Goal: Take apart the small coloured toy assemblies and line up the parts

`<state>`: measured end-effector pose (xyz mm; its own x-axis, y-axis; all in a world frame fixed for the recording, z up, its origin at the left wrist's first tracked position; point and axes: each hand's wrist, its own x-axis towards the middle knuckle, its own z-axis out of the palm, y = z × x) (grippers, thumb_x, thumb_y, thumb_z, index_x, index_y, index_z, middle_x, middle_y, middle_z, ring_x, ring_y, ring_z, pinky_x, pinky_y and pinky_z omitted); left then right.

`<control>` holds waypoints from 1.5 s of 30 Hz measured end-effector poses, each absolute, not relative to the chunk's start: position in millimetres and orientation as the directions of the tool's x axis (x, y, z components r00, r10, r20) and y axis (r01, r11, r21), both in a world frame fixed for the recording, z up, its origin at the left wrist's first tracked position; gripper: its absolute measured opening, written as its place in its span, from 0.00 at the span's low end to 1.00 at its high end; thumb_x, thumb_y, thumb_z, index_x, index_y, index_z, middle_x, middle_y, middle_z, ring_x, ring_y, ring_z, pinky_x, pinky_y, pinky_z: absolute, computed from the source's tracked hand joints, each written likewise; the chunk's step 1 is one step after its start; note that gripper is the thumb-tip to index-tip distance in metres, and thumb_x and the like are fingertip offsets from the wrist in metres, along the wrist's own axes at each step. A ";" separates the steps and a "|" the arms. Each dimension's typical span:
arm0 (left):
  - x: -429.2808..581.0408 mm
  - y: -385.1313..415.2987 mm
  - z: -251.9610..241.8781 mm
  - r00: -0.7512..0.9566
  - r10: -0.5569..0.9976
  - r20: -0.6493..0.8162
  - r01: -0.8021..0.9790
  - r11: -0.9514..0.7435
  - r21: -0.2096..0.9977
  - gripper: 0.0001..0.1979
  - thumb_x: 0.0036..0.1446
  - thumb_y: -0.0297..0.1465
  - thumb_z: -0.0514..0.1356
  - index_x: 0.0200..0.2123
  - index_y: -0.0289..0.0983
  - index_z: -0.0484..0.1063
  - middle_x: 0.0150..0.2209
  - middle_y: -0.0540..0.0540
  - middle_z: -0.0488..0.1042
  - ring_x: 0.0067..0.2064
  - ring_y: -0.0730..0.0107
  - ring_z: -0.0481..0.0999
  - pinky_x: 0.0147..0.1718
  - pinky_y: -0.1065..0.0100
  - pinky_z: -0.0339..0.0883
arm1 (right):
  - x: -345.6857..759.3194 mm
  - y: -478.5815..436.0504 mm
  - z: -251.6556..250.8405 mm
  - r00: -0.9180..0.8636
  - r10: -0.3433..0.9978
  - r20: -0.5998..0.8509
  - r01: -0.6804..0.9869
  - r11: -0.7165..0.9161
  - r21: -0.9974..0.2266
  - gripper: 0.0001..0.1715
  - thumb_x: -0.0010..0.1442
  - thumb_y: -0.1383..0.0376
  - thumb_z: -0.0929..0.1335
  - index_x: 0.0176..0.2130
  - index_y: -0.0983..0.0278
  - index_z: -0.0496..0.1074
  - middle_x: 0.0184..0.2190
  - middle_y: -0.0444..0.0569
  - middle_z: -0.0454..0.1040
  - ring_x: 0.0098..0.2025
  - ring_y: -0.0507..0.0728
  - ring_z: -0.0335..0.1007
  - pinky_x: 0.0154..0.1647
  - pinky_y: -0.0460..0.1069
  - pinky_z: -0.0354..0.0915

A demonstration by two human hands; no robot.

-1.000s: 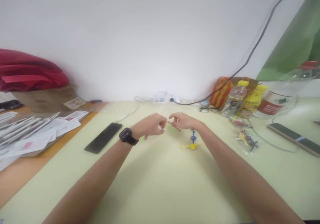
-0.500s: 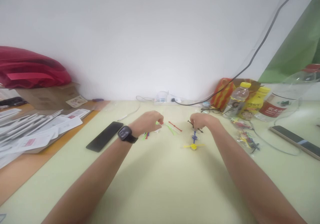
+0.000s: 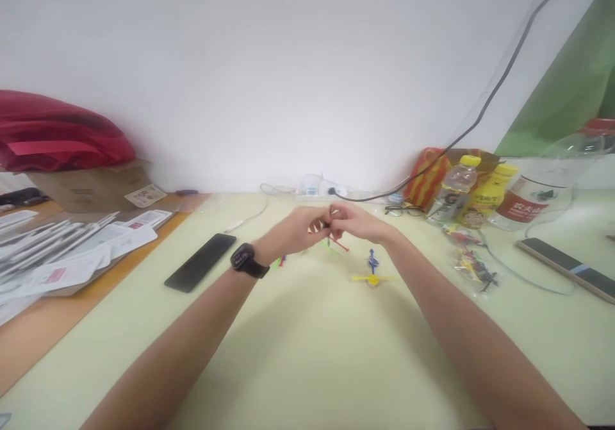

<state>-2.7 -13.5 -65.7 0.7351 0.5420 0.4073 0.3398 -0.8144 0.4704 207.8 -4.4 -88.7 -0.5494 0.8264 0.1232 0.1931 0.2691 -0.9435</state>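
My left hand (image 3: 300, 228) and my right hand (image 3: 353, 220) meet fingertip to fingertip above the table's far middle. Both are closed in a pinch. A small black plastic piece (image 3: 327, 225) shows between the fingertips, mostly hidden by them; whether my left fingers hold anything else cannot be made out. Below the hands lie a red stick (image 3: 341, 245) and a light green strip (image 3: 331, 246), partly covered. Nearer to me, right of the hands, sit a blue arrow-tipped piece (image 3: 371, 261) and a yellow piece with thin arms (image 3: 373, 280). Small coloured pieces (image 3: 280, 262) peek out by my left wrist.
A black phone (image 3: 200, 262) lies at left, beside papers (image 3: 86, 250) and a cardboard box (image 3: 86, 186). At right stand bottles (image 3: 454, 190), with bagged plastic pieces (image 3: 473, 266) and another phone (image 3: 567, 266) in front. Eyeglasses (image 3: 403, 211) and a cable (image 3: 375, 198) lie near the wall.
My right hand has moved left to meet my left hand, and the black piece has left its spot behind the blue one. My left hand has shifted slightly right.
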 end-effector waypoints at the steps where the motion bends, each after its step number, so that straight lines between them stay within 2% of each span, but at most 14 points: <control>1: -3.8 -12.1 -66.4 0.731 0.553 0.400 0.348 -0.806 0.479 0.02 0.63 0.29 0.58 0.37 0.39 0.70 0.35 0.49 0.78 0.35 0.69 0.76 0.37 0.67 0.70 | 206.1 -4.7 -89.7 -0.534 0.833 0.142 0.231 0.305 -0.924 0.05 0.57 0.67 0.66 0.37 0.61 0.67 0.34 0.45 0.77 0.35 0.54 0.73 0.38 0.49 0.68; 4: -7.9 -9.3 -68.1 0.738 0.586 0.334 0.408 -0.782 0.471 0.05 0.58 0.29 0.61 0.30 0.38 0.67 0.28 0.51 0.74 0.29 0.71 0.72 0.29 0.69 0.64 | 204.3 -4.3 -93.3 -0.461 0.873 0.159 0.452 0.385 -0.805 0.07 0.61 0.66 0.63 0.38 0.62 0.70 0.35 0.45 0.74 0.36 0.54 0.69 0.38 0.49 0.64; 6: -10.2 -8.5 -69.9 0.762 0.602 0.240 0.458 -0.762 0.458 0.08 0.55 0.30 0.63 0.27 0.38 0.67 0.26 0.51 0.73 0.26 0.73 0.70 0.26 0.70 0.60 | 205.7 -2.6 -97.5 -0.430 0.898 0.097 0.614 0.370 -0.698 0.10 0.61 0.67 0.63 0.42 0.62 0.71 0.33 0.45 0.74 0.35 0.55 0.68 0.37 0.49 0.63; 8: -11.7 -7.4 -73.7 0.773 0.618 0.142 0.506 -0.736 0.451 0.07 0.53 0.31 0.64 0.26 0.37 0.70 0.28 0.49 0.75 0.25 0.73 0.69 0.23 0.70 0.58 | 208.4 0.1 -102.1 -0.422 0.907 -0.004 0.726 0.336 -0.600 0.16 0.61 0.67 0.65 0.50 0.62 0.70 0.33 0.45 0.76 0.35 0.56 0.71 0.36 0.49 0.63; 10: -12.8 -4.9 -79.8 0.764 0.641 0.076 0.552 -0.710 0.436 0.06 0.52 0.33 0.66 0.28 0.37 0.73 0.31 0.48 0.77 0.26 0.71 0.71 0.23 0.69 0.59 | 212.9 2.9 -104.6 -0.405 0.911 -0.076 0.800 0.313 -0.512 0.21 0.62 0.67 0.67 0.55 0.62 0.69 0.37 0.48 0.79 0.39 0.57 0.73 0.38 0.48 0.64; 13: -14.7 1.3 -89.9 0.750 0.661 0.037 0.599 -0.701 0.387 0.06 0.51 0.34 0.67 0.30 0.38 0.75 0.32 0.48 0.78 0.29 0.68 0.73 0.27 0.68 0.62 | 224.0 4.5 -100.4 -0.371 0.919 -0.131 0.864 0.290 -0.411 0.18 0.60 0.66 0.70 0.51 0.63 0.73 0.47 0.54 0.80 0.45 0.59 0.75 0.40 0.49 0.65; 16: -18.3 7.5 -95.7 0.747 0.665 0.025 0.608 -0.697 0.380 0.07 0.52 0.35 0.67 0.32 0.39 0.75 0.36 0.47 0.80 0.32 0.67 0.75 0.29 0.67 0.63 | 239.2 1.6 -88.2 -0.393 0.882 -0.259 0.883 0.283 -0.375 0.12 0.54 0.63 0.74 0.40 0.62 0.79 0.43 0.52 0.80 0.42 0.60 0.76 0.37 0.49 0.64; 19: -23.2 11.7 -96.9 0.732 0.682 0.006 0.622 -0.672 0.402 0.09 0.53 0.37 0.67 0.35 0.40 0.76 0.41 0.47 0.80 0.34 0.65 0.77 0.30 0.68 0.65 | 253.2 -2.0 -77.9 -0.407 0.787 -0.464 0.902 0.265 -0.341 0.21 0.45 0.58 0.79 0.40 0.60 0.81 0.42 0.49 0.81 0.41 0.60 0.76 0.35 0.48 0.64; 21: -26.9 13.9 -97.2 0.710 0.704 -0.003 0.653 -0.657 0.376 0.09 0.53 0.38 0.67 0.35 0.40 0.77 0.41 0.46 0.79 0.37 0.63 0.78 0.33 0.67 0.67 | 260.0 -2.3 -76.7 -0.373 0.741 -0.558 0.923 0.233 -0.307 0.25 0.39 0.59 0.80 0.40 0.60 0.81 0.42 0.48 0.82 0.42 0.60 0.76 0.35 0.48 0.64; 24: -33.7 18.3 -98.7 0.680 0.732 0.037 0.685 -0.653 0.322 0.11 0.53 0.40 0.67 0.36 0.41 0.79 0.41 0.44 0.77 0.44 0.57 0.78 0.40 0.64 0.69 | 267.0 0.1 -82.2 -0.323 0.739 -0.591 0.938 0.169 -0.302 0.20 0.34 0.64 0.80 0.33 0.61 0.81 0.36 0.46 0.82 0.39 0.59 0.76 0.34 0.48 0.64; 29: -46.2 27.9 -98.6 0.691 0.720 0.055 0.662 -0.662 0.352 0.16 0.48 0.41 0.70 0.40 0.43 0.79 0.45 0.45 0.78 0.49 0.54 0.76 0.45 0.61 0.68 | 276.2 3.4 -87.0 -0.323 0.783 -0.531 0.927 0.150 -0.343 0.10 0.37 0.67 0.78 0.26 0.61 0.80 0.29 0.46 0.80 0.33 0.57 0.74 0.32 0.48 0.63; 34: -50.7 30.5 -90.8 0.686 0.727 0.038 0.683 -0.661 0.312 0.14 0.50 0.39 0.69 0.41 0.43 0.79 0.44 0.45 0.78 0.48 0.55 0.75 0.42 0.63 0.66 | 282.1 0.2 -77.8 -0.344 0.804 -0.485 0.910 0.159 -0.382 0.05 0.45 0.66 0.75 0.28 0.62 0.78 0.27 0.47 0.78 0.31 0.57 0.74 0.29 0.48 0.62; 38: -49.4 30.0 -92.3 0.686 0.725 0.055 0.678 -0.666 0.313 0.18 0.55 0.45 0.67 0.46 0.43 0.78 0.48 0.44 0.77 0.49 0.55 0.74 0.44 0.62 0.66 | 280.6 -5.0 -71.7 -0.273 0.823 -0.498 0.923 0.078 -0.377 0.04 0.48 0.67 0.74 0.28 0.61 0.75 0.22 0.47 0.75 0.28 0.57 0.73 0.28 0.49 0.61; 45: -42.4 25.2 -101.8 0.649 0.760 0.040 0.713 -0.625 0.318 0.19 0.62 0.46 0.60 0.50 0.43 0.77 0.50 0.42 0.76 0.54 0.54 0.74 0.52 0.61 0.66 | 271.1 -9.3 -70.0 -0.311 0.879 -0.362 0.869 0.110 -0.482 0.09 0.53 0.65 0.73 0.34 0.60 0.69 0.28 0.46 0.77 0.29 0.56 0.74 0.28 0.49 0.61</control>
<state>-42.4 25.2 -101.8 0.6489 0.7599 0.0400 0.7126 -0.6253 0.3181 271.1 -9.3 -70.0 -0.3115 0.8787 -0.3617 0.8693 0.1098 -0.4819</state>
